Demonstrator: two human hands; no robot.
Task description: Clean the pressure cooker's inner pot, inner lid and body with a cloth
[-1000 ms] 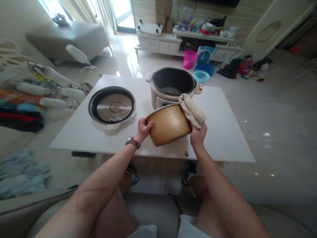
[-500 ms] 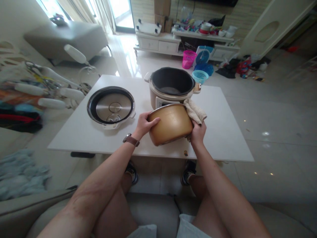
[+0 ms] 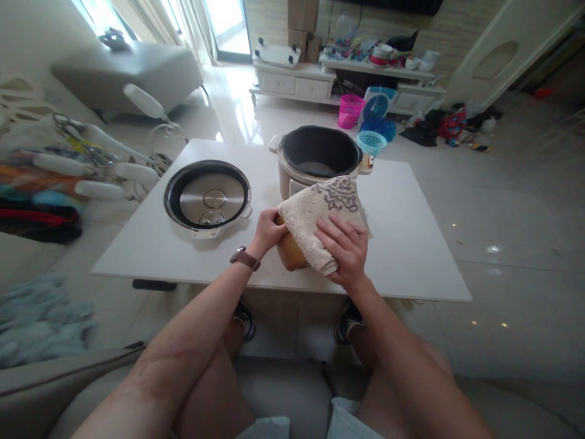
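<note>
My left hand (image 3: 268, 230) grips the rim of a golden inner pot (image 3: 290, 251), which is tilted above the near side of the table. A beige cloth with a grey pattern (image 3: 315, 213) is spread over much of the pot's outside. My right hand (image 3: 345, 244) lies on the cloth with fingers stretched out, pressing it against the pot. Just behind the pot stands the pressure cooker body (image 3: 284, 177), its dark cavity open upward. The cooker's detached lid (image 3: 214, 194) rests to the left, its metal inner face upward.
A white table (image 3: 402, 244) carries the cooker parts. Beyond it on the floor are a blue basket (image 3: 371, 142), a pink basket (image 3: 351, 111) and a cluttered TV cabinet (image 3: 315, 88). A lamp with white shades (image 3: 144, 102) is close to the table's left side.
My right hand has moved from the pot's right side onto its near face, spreading the cloth across it. My left hand keeps its hold on the rim.
</note>
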